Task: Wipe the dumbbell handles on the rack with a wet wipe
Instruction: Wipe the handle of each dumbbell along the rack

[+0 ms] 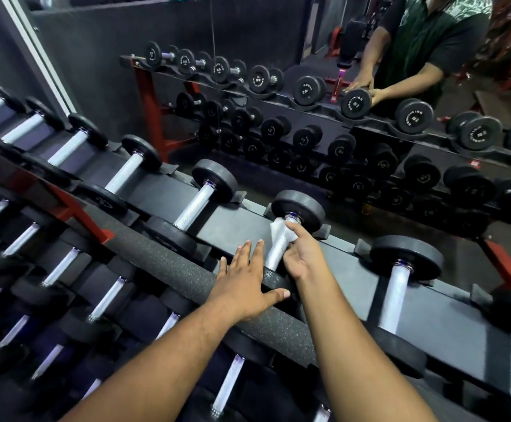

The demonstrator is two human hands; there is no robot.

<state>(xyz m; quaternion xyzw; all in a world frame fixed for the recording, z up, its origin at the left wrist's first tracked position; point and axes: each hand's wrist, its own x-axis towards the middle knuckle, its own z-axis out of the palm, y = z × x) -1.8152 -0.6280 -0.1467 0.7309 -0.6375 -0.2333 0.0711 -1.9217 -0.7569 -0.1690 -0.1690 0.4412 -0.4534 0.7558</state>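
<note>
The wet wipe (281, 234) was wrapped over the far end of one dumbbell handle (280, 248) on the top shelf of the rack (169, 193), right up against the far weight head (298, 210). The right hand (304, 255) had its fingers curled around that handle and the wipe, with the index finger stretched out along the top, pointing at about 11 o'clock toward the head. So the wipe sat under the fingers, bunched between palm and metal.

The left hand (245, 284) was at roughly 8 o'clock from the wipe, flat and spread, fingers straight, palm pressed on the near head of the same dumbbell and on the speckled padded rail (187, 269). It held nothing. Both forearms came in from the bottom edge, angled up toward the middle.

Counting the top shelf, I could make out seven dumbbells, one being wiped, five to its left and one to its right. A lower shelf showed more handles, too blurry to count properly. The mirror (309, 86) behind reflected the rack and the person.
</note>
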